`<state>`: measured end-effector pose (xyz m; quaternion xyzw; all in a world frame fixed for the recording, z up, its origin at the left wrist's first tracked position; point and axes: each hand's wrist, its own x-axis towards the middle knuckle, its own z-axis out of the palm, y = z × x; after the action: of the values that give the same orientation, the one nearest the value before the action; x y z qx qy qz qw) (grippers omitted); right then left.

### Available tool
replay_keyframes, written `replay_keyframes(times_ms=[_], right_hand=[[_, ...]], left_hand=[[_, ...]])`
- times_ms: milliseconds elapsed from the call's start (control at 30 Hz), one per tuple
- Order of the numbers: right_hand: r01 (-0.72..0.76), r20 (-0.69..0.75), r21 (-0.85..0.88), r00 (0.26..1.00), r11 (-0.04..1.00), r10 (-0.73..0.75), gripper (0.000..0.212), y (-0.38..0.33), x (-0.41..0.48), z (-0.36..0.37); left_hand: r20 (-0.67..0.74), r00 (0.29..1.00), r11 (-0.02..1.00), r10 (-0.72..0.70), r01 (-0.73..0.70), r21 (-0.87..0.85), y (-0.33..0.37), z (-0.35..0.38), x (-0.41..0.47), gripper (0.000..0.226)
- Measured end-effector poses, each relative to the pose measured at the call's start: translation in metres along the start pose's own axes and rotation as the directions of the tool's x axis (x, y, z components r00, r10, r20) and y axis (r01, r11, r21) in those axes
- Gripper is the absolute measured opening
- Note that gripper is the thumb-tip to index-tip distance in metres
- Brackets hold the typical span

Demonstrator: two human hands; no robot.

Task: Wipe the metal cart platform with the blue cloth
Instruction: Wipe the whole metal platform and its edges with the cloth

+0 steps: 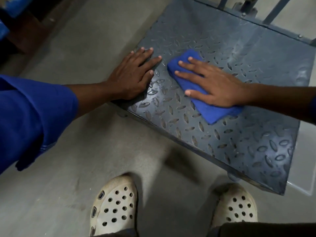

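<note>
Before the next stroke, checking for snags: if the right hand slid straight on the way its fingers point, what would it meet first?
Likely the left hand: the right hand, flat on the blue cloth, points across the platform toward it, with bare plate between.

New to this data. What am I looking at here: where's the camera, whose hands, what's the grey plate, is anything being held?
There is one picture, taken by a wide-angle camera worn on a person's head, looking down and forward. No robot is involved; a person works with bare hands.

The grey plate is the metal cart platform, with a raised tread pattern. It sits low over a concrete floor, with upright bars at its far end.

The right hand lies flat, fingers spread, on a folded blue cloth, pressing it onto the platform. It is pressed down rather than gripped. The left hand rests flat and empty on the platform's left edge, probably as a brace.

At the bottom are the person's own feet in pale perforated clogs, standing on the floor beside the cart.
</note>
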<state>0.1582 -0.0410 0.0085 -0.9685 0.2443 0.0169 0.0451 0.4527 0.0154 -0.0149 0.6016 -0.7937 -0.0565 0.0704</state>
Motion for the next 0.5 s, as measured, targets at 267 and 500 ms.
replay_keyframes(times_ms=[267,500], right_hand=[[0.087,0.023,0.016,0.996,0.996,-0.087,0.073,-0.051,-0.004,0.016],[-0.061,-0.038,0.027,0.997,0.998,0.062,0.074,0.023,-0.006,0.008]], left_hand=[[-0.021,1.000,1.000,-0.021,0.021,-0.009,0.002,0.004,0.012,0.061],[0.044,0.998,0.998,-0.043,0.044,-0.033,0.005,0.002,0.035,0.064]])
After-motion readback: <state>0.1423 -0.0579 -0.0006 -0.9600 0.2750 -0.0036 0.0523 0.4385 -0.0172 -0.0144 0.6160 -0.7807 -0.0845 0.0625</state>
